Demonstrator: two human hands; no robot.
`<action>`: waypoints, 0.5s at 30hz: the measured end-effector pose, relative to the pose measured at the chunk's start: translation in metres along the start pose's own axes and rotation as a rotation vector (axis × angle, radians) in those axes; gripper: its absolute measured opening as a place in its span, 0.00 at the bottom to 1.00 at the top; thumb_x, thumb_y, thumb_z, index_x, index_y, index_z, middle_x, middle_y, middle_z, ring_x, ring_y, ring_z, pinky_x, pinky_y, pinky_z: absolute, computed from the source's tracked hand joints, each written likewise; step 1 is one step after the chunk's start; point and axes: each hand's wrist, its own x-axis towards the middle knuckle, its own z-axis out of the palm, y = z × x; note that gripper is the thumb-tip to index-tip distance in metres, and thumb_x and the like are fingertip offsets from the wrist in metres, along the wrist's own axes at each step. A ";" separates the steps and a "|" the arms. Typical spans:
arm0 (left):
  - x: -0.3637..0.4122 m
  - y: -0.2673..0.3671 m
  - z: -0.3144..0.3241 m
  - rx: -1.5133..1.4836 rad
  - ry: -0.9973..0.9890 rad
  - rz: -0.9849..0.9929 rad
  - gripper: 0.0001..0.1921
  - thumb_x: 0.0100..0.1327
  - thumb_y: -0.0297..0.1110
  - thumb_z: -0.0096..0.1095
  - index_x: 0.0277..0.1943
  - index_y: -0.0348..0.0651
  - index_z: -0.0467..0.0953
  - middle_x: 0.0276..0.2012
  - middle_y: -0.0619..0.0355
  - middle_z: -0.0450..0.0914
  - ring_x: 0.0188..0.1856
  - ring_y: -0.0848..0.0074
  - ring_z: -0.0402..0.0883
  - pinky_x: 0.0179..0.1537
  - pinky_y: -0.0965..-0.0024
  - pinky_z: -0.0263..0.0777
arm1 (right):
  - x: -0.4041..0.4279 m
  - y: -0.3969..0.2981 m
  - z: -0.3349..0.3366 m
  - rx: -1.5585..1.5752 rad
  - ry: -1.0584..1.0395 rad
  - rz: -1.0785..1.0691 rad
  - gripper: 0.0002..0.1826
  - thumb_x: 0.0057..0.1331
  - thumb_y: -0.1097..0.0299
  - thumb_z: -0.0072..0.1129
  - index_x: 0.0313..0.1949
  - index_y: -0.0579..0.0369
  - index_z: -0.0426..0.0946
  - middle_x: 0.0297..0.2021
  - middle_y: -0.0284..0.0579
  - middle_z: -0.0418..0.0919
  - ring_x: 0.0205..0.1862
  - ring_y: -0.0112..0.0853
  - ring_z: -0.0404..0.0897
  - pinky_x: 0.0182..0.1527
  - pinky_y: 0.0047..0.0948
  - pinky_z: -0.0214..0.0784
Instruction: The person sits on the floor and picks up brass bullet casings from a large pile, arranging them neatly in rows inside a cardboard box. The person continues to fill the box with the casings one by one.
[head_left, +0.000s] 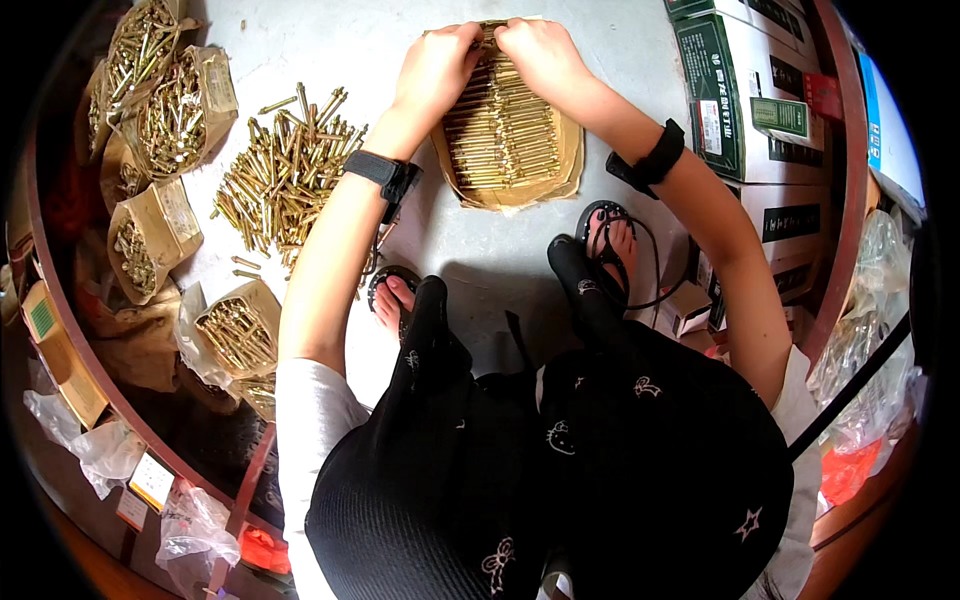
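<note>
Before my feet lies an open brown cardboard carton, packed with gold-coloured metal anchor bolts in two side-by-side rows. My left hand is at its far left end, fingers curled down by the topmost bolts. Opposite it, my right hand bends its fingers over the far right end, close to the left fingertips. Both sets of fingertips are largely hidden, so what they pinch cannot be made out. Left of the carton, a loose heap of similar bolts is spread on the pale floor.
Opened paper-wrapped packs of bolts line the left side, with another pack nearer me. White-and-green cartons are stacked at right. A curved reddish-brown rail bounds that side. A black cable loops beside my right foot.
</note>
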 end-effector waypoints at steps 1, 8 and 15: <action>-0.001 -0.004 0.001 0.043 -0.015 0.019 0.10 0.55 0.25 0.61 0.41 0.38 0.76 0.35 0.50 0.81 0.37 0.57 0.81 0.39 0.63 0.75 | 0.000 -0.002 0.000 0.008 0.002 0.005 0.03 0.50 0.76 0.55 0.24 0.58 0.79 0.25 0.50 0.80 0.31 0.39 0.83 0.32 0.35 0.76; 0.000 -0.006 -0.003 0.440 -0.157 0.200 0.06 0.55 0.26 0.56 0.37 0.42 0.76 0.34 0.55 0.79 0.35 0.63 0.81 0.36 0.65 0.77 | -0.008 0.002 0.019 -0.145 -0.084 0.017 0.04 0.51 0.74 0.57 0.22 0.52 0.80 0.23 0.44 0.81 0.30 0.35 0.83 0.30 0.31 0.76; -0.001 0.001 0.006 0.695 -0.274 0.250 0.03 0.52 0.26 0.56 0.30 0.42 0.77 0.30 0.57 0.80 0.37 0.68 0.82 0.35 0.68 0.78 | -0.008 0.003 0.019 -0.194 -0.119 -0.007 0.03 0.50 0.74 0.58 0.22 0.51 0.81 0.23 0.42 0.80 0.30 0.33 0.83 0.30 0.29 0.76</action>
